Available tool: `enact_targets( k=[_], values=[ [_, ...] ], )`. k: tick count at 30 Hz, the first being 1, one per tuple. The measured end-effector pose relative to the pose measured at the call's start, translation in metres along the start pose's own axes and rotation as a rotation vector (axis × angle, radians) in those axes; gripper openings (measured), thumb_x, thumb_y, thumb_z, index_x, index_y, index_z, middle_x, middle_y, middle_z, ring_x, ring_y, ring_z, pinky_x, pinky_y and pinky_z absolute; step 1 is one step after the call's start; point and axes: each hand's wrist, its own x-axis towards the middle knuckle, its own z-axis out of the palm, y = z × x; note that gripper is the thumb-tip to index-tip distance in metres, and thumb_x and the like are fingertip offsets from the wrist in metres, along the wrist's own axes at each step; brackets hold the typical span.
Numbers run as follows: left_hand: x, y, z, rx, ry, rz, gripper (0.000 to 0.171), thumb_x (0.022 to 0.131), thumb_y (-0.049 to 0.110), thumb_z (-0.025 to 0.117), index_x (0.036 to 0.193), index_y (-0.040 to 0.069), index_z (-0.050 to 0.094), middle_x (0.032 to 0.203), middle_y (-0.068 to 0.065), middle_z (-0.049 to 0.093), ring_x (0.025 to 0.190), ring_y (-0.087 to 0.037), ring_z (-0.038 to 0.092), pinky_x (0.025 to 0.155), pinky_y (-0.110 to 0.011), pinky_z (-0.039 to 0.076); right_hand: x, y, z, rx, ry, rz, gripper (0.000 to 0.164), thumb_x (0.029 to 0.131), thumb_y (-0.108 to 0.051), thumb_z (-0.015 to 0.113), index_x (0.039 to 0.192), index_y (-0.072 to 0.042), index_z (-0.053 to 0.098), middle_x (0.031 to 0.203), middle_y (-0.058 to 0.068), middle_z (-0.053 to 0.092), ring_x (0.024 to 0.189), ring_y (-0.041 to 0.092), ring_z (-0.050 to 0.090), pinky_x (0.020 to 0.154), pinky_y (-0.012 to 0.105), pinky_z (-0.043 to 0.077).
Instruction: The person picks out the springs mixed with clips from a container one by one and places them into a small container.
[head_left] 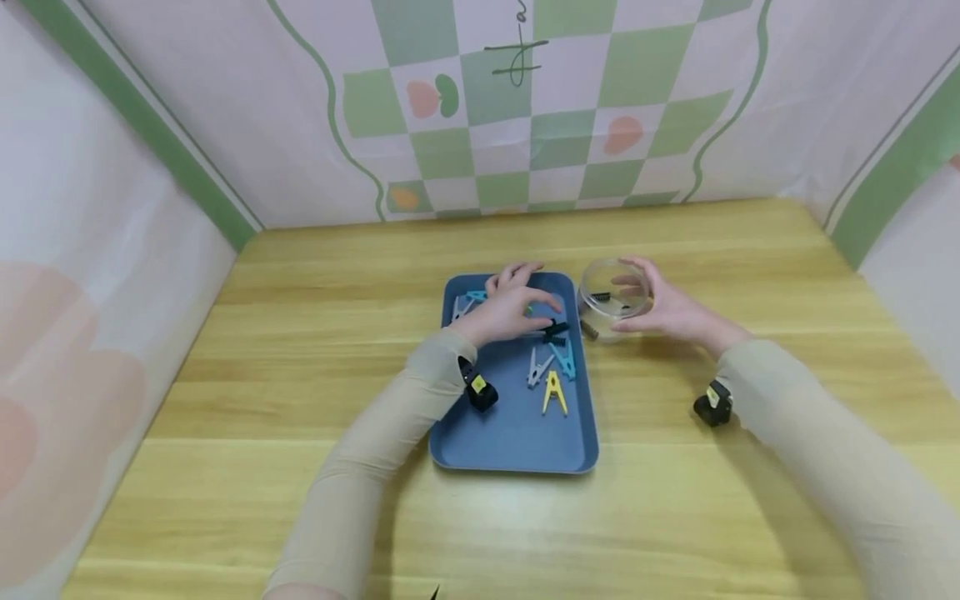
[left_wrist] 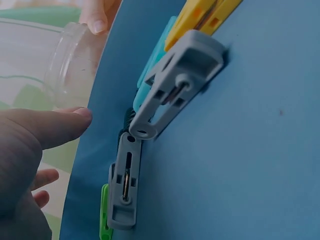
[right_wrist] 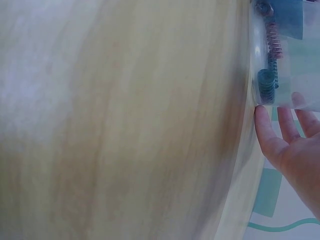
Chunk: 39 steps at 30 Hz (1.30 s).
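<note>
My right hand [head_left: 667,310] grips a clear plastic jar [head_left: 602,327] just right of the blue tray [head_left: 510,446], thumb and fingers on opposite sides. Through the jar wall in the right wrist view, a reddish spring [right_wrist: 274,40] and a wider teal spring [right_wrist: 266,86] are visible. My left hand [head_left: 512,310] hovers over the tray's far half, fingers loosely spread, holding nothing that shows. Near it lie a black clip [head_left: 553,328], a blue clothespin [head_left: 565,360], a grey clothespin [head_left: 537,368] and a yellow clothespin [head_left: 553,392]. The left hand partly hides more clips.
Beyond the left hand, another grey clothespin [head_left: 461,309] and a light-blue piece [head_left: 476,295] lie at the tray's far left. A wooden table [head_left: 300,350] carries everything. A printed cloth [head_left: 502,92] hangs along its back edge.
</note>
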Motion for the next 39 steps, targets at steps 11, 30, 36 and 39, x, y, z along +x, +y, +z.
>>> enact_targets(
  k=[11,30,36,39],
  values=[
    [0.004,0.005,0.008,0.105,-0.06,0.044,0.024,0.091,0.034,0.062,0.114,0.033,0.068,0.158,-0.01,0.013,0.144,-0.034,0.006,0.109,-0.054,0.011,-0.004,0.003,-0.001,0.005,0.025,0.018,0.102,0.077,0.0,0.075,0.15,-0.009,0.004,0.147,0.025,0.029,0.129,0.042,0.037,0.082,0.015,0.044],
    [0.002,0.005,0.007,0.11,-0.191,0.031,0.028,0.095,0.025,0.056,0.119,0.036,0.064,0.16,-0.006,0.005,0.146,-0.03,-0.004,0.111,-0.052,0.007,-0.007,-0.002,-0.003,-0.007,0.024,0.039,0.104,0.076,0.0,0.075,0.15,-0.008,0.003,0.147,0.026,0.03,0.131,0.042,0.036,0.089,0.024,0.046],
    [0.001,0.007,0.011,0.122,-0.191,0.034,0.026,0.093,0.027,0.06,0.116,0.036,0.066,0.16,-0.006,0.008,0.145,-0.029,-0.002,0.11,-0.053,0.008,-0.009,-0.003,-0.002,-0.011,0.006,0.045,0.106,0.077,-0.002,0.075,0.15,-0.008,0.0,0.148,0.026,0.028,0.129,0.043,0.037,0.088,0.028,0.05],
    [0.0,0.008,0.01,0.121,-0.187,0.032,0.024,0.092,0.028,0.062,0.114,0.035,0.067,0.159,-0.007,0.008,0.145,-0.029,-0.001,0.11,-0.053,0.008,-0.01,-0.004,-0.002,-0.023,-0.005,0.03,0.106,0.078,-0.005,0.075,0.15,-0.007,-0.002,0.148,0.028,0.027,0.129,0.045,0.037,0.092,0.039,0.048]
  ],
)
